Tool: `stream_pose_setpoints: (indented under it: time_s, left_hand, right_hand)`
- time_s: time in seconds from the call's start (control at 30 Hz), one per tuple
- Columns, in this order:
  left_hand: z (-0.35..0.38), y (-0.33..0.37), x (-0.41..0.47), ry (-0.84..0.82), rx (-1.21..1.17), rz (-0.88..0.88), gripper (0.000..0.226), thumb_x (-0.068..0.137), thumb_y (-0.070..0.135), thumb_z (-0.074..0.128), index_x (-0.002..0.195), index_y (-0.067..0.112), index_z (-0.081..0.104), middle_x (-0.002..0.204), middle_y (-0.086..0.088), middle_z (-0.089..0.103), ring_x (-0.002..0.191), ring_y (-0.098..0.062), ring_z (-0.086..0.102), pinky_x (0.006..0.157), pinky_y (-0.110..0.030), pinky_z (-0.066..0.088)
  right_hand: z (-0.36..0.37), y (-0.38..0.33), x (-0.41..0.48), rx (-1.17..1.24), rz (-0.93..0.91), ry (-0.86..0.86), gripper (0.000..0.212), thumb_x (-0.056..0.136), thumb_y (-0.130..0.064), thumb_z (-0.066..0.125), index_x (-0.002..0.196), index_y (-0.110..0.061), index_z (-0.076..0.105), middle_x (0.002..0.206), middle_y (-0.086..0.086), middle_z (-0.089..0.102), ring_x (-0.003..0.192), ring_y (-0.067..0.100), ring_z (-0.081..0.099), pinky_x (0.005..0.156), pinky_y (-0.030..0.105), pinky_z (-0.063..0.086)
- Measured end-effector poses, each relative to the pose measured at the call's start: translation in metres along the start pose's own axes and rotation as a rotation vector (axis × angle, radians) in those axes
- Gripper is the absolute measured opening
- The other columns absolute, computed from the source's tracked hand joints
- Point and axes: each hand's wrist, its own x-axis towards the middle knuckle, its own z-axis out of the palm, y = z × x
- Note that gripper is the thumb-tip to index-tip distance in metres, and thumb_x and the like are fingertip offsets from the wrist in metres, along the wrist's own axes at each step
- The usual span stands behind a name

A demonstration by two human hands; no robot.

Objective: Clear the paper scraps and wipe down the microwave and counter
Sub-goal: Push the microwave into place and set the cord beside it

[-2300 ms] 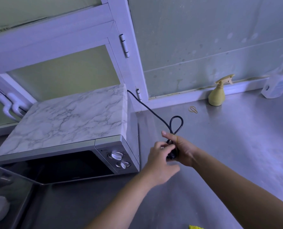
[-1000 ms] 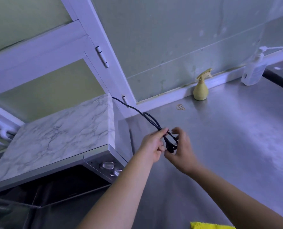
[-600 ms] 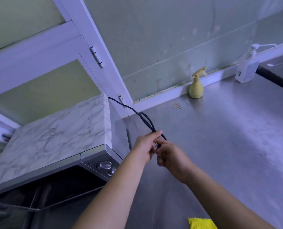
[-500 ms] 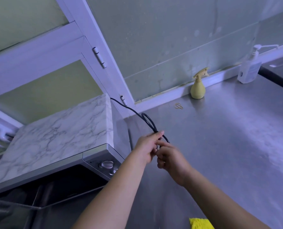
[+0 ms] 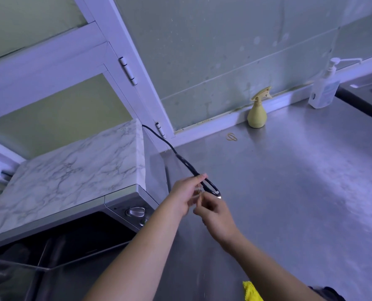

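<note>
- Black cord [image 5: 185, 163] runs from behind the microwave [image 5: 72, 181], at 9 o'clock of the hands, over the steel counter [image 5: 300, 192].
- Left hand [image 5: 184, 197] pinches the cord's loop.
- Right hand [image 5: 216, 216] curls just below; its grip is blurred, cannot tell.
- Yellow cloth [image 5: 251, 292] lies at 6 o'clock.

Two hands show: one left hand [image 5: 182, 198], one right hand [image 5: 215, 216]. Left of them stands one microwave [image 5: 72, 174]. One black cord [image 5: 180, 158] reaches them. Beyond them, on one counter [image 5: 300, 192]: one spray bottle [image 5: 257, 115], one pump bottle [image 5: 323, 92], one rubber band [image 5: 231, 137]. Behind the right hand lies one yellow cloth [image 5: 251, 292].
</note>
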Motion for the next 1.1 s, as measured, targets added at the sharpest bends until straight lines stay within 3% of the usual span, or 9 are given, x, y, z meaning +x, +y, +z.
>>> stream_pose_setpoints:
  time_s: [0.13,0.23,0.4,0.5,0.67,0.77,0.87,1.0,1.1]
  left_hand:
    - [-0.003,0.002,0.006,0.053,-0.038,-0.054,0.031,0.079,0.025,0.08,0.103,0.007,0.075,0.077,0.003,0.047,0.069,-0.011,0.04,0.057,-0.022,0.036]
    - [0.01,-0.003,0.004,0.029,-0.079,-0.092,0.015,0.082,0.024,0.078,0.091,0.011,0.076,0.064,0.006,0.041,0.056,-0.008,0.033,0.047,-0.017,0.034]
    - [0.023,0.006,-0.001,0.027,-0.092,-0.112,0.023,0.088,0.034,0.073,0.074,0.016,0.074,0.057,0.007,0.037,0.05,-0.007,0.03,0.046,-0.016,0.031]
    - [0.026,0.003,-0.005,-0.031,-0.103,-0.122,0.035,0.095,0.042,0.062,0.072,0.017,0.071,0.063,0.005,0.056,0.055,-0.009,0.041,0.055,-0.02,0.034]
    - [0.013,-0.009,-0.01,-0.075,0.023,-0.131,0.029,0.098,0.04,0.057,0.08,0.017,0.063,0.073,-0.001,0.067,0.065,-0.015,0.062,0.059,-0.024,0.046]
    - [-0.002,-0.011,-0.013,-0.089,0.094,-0.077,0.016,0.098,0.023,0.057,0.084,0.015,0.057,0.078,-0.004,0.072,0.074,-0.02,0.067,0.065,-0.026,0.049]
    - [-0.015,-0.013,-0.017,-0.107,0.157,0.008,0.014,0.095,0.021,0.059,0.086,0.012,0.064,0.077,-0.006,0.072,0.071,-0.022,0.065,0.071,-0.032,0.05]
    - [-0.018,-0.017,-0.02,-0.1,0.09,0.065,0.015,0.09,0.02,0.067,0.101,0.008,0.069,0.083,-0.007,0.073,0.071,-0.02,0.067,0.075,-0.034,0.056]
    - [-0.017,-0.031,-0.021,-0.055,0.175,0.122,0.03,0.082,0.024,0.076,0.109,0.019,0.066,0.099,-0.008,0.073,0.088,-0.023,0.07,0.092,-0.04,0.055]
  right_hand:
    - [-0.006,0.017,-0.024,0.187,-0.156,0.228,0.011,0.071,-0.021,0.065,0.061,-0.018,0.061,0.091,-0.007,0.054,0.083,0.01,0.055,0.075,0.018,0.044]
    - [-0.011,0.019,-0.03,0.315,-0.291,0.234,0.015,0.071,-0.018,0.062,0.057,-0.014,0.057,0.082,0.007,0.061,0.095,0.023,0.061,0.082,0.023,0.048]
    - [-0.028,0.026,-0.027,0.343,-0.074,0.125,0.015,0.07,-0.009,0.054,0.056,-0.012,0.049,0.064,0.009,0.048,0.068,0.021,0.044,0.069,0.034,0.033]
    - [-0.036,0.037,-0.026,0.222,0.015,0.14,0.015,0.069,-0.012,0.054,0.056,-0.01,0.047,0.061,0.007,0.039,0.063,0.018,0.034,0.061,0.031,0.027]
    - [-0.055,0.044,-0.015,0.025,-0.015,0.379,0.041,0.085,0.011,0.06,0.054,-0.008,0.041,0.053,-0.001,0.027,0.049,0.006,0.023,0.044,0.02,0.019]
    - [-0.074,0.029,0.007,-0.047,-0.072,0.397,0.04,0.082,0.012,0.06,0.052,-0.002,0.038,0.051,-0.002,0.026,0.047,0.006,0.022,0.042,0.02,0.017]
    - [-0.09,0.003,0.037,-0.141,-0.072,0.321,0.033,0.083,0.006,0.063,0.054,0.01,0.046,0.044,-0.004,0.036,0.042,0.005,0.028,0.043,0.022,0.023]
    - [-0.078,-0.029,0.065,-0.213,-0.009,0.063,0.006,0.082,-0.004,0.07,0.076,-0.002,0.069,0.072,0.002,0.065,0.062,0.008,0.054,0.059,0.018,0.041]
    - [-0.06,-0.028,0.072,-0.159,0.021,0.106,0.023,0.083,-0.019,0.068,0.105,-0.01,0.069,0.099,0.002,0.065,0.089,0.014,0.061,0.081,0.029,0.049]
